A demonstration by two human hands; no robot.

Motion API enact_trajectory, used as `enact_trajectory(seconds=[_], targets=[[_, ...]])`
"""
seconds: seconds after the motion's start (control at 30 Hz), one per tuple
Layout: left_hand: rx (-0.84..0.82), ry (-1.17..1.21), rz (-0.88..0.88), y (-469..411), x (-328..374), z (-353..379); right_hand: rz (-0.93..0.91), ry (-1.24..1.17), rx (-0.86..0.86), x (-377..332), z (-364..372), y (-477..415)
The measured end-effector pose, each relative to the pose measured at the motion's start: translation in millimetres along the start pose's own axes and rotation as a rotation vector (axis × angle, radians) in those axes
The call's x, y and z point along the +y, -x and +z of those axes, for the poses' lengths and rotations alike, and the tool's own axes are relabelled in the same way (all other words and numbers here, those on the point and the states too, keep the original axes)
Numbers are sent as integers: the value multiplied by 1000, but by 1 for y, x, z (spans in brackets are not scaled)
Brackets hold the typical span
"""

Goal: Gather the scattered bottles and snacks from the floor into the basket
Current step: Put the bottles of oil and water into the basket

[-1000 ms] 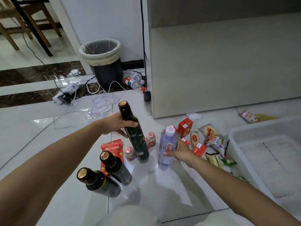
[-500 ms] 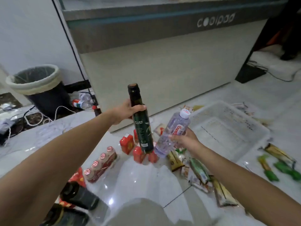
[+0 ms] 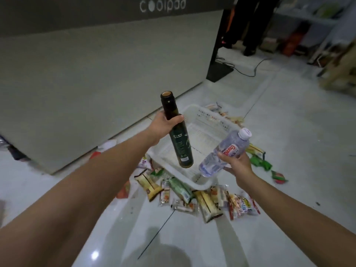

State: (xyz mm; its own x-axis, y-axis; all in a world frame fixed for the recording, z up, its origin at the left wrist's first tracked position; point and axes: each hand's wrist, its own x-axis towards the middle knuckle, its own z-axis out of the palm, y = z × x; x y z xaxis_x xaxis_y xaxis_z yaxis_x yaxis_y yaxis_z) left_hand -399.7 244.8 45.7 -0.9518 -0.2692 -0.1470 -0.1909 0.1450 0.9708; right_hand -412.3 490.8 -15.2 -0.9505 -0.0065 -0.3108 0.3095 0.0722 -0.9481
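Basket [image 3: 207, 186], white perforated plastic, shallow and rectangular, long axis running away from us toward the grey counter front [image 3: 96, 83]; it looks empty, as far as its floor shows between the bottles.

Bottle one: tall dark-green glass bottle [image 3: 180, 143] with a black neck, near upright, base hanging over the basket's near-left part. We hold it at the shoulder in our left hand [image 3: 163, 125], fingers wrapped fully round it. Its long axis points almost straight down into the basket.

Bottle two: clear plastic water bottle [image 3: 224, 152] with a white cap and a red-lettered label, tilted, cap up and away, base over the basket's near-right corner. Our right hand [image 3: 238, 162] cups it from below, fingers curled about its middle.

Relation that matters: both bottles are already above the basket, neither touching it; we judge that a lowering move suffices, and the left hand sits more squarely over the basket.

Snack packets [image 3: 192, 197], assorted wrappers, lie scattered on the pale tiled floor [image 3: 289, 132] along the basket's near edge and right side, not yet gathered.
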Motion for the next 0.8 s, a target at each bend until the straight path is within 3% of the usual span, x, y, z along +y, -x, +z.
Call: enact_trajectory(seconds=[0.43, 0.8], targets=[[119, 168, -134, -53, -49, 36, 98, 137, -149, 55, 32, -73], [-2, 152, -358, -126, -97, 46, 400, 231, -110, 102, 69, -128]])
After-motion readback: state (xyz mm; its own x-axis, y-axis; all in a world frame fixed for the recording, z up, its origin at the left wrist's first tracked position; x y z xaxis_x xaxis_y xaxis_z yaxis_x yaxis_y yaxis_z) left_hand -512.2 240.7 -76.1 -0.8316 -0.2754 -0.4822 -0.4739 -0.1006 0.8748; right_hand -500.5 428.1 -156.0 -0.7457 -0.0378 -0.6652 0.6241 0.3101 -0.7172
